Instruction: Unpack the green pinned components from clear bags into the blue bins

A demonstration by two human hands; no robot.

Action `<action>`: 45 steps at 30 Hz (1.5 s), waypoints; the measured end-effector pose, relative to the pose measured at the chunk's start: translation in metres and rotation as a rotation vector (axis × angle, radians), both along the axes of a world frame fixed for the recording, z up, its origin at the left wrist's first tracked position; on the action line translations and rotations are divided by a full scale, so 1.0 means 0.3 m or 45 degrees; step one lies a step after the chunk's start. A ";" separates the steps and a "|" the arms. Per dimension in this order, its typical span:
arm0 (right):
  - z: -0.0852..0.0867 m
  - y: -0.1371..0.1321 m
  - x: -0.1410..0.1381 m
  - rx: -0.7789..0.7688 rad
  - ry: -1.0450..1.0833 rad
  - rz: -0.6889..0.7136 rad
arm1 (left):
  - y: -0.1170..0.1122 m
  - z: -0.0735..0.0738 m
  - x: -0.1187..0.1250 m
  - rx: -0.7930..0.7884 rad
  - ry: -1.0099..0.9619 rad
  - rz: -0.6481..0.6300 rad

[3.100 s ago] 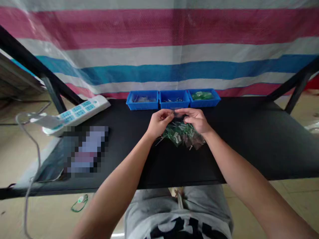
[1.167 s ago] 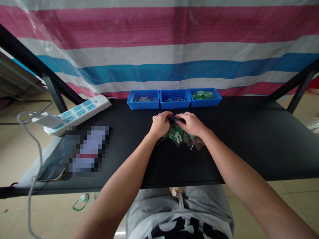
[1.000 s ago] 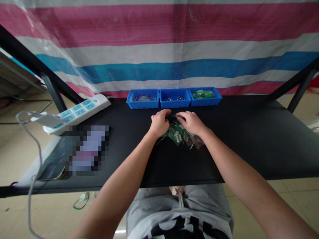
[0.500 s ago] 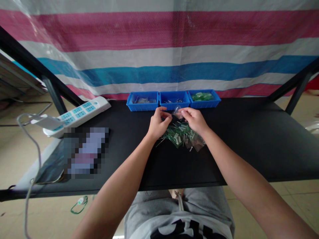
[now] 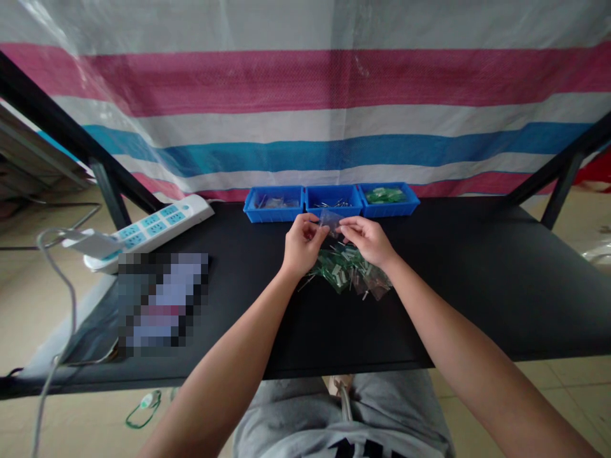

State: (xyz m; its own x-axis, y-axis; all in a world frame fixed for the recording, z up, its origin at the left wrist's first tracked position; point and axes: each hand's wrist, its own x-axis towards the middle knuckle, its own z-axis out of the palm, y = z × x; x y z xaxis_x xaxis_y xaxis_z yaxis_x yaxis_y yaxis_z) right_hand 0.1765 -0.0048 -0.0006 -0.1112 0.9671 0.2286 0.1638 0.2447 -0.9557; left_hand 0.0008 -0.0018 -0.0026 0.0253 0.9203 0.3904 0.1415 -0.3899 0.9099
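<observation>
A small clear plastic bag (image 5: 330,219) is stretched between my two hands, above the far side of a pile. My left hand (image 5: 303,245) pinches its left edge, and my right hand (image 5: 370,238) grips the right edge between thumb and fingers. Below them on the black table lies the pile of green and clear little bags with thin metal pins (image 5: 341,270). Just beyond my hands stand three blue bins: the left bin (image 5: 274,215) holds clear bags, the middle bin (image 5: 312,207) metal pins, and the right bin (image 5: 391,208) green pieces.
A white power strip (image 5: 157,229) with a plugged-in charger and grey cable lies at the left. Nearer me is a blurred-out flat object (image 5: 167,299). Black frame bars rise at both sides, and a striped sheet (image 5: 286,83) hangs behind the bins.
My left hand has closed on the clear bag, which only my right hand held before. The bag now spans both hands. The view has tipped slightly upward.
</observation>
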 end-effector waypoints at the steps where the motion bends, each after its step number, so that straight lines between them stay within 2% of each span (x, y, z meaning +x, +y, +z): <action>1: -0.006 0.004 0.006 0.014 -0.019 -0.021 | 0.008 -0.003 -0.008 0.021 0.030 0.111; 4: -0.015 0.010 0.023 0.069 -0.145 -0.065 | 0.042 -0.012 -0.046 0.080 0.143 0.394; 9: 0.001 -0.003 0.028 0.183 -0.442 -0.087 | 0.098 -0.014 -0.115 0.174 0.357 0.621; 12: 0.010 -0.011 0.024 0.227 -0.553 -0.053 | 0.106 -0.002 -0.129 0.141 0.559 0.639; 15: 0.013 -0.014 0.023 0.247 -0.601 -0.026 | 0.098 0.006 -0.119 0.027 0.807 0.582; 18: 0.016 -0.014 0.026 0.248 -0.621 -0.024 | 0.090 0.004 -0.107 -0.016 0.947 0.520; 23: 0.017 -0.013 0.029 0.262 -0.654 -0.040 | 0.085 0.000 -0.107 -0.023 0.938 0.498; 31: 0.005 0.010 0.054 0.415 -0.810 -0.204 | 0.046 0.036 -0.095 0.062 0.857 0.633; 34: -0.005 0.021 0.067 0.428 -0.864 -0.236 | 0.037 0.035 -0.088 0.070 0.864 0.549; 40: -0.023 0.027 0.072 0.384 -0.932 -0.163 | 0.025 0.019 -0.066 0.126 0.961 0.125; 45: -0.009 0.025 0.087 0.330 -0.936 -0.057 | 0.010 0.025 -0.069 0.187 1.030 -0.173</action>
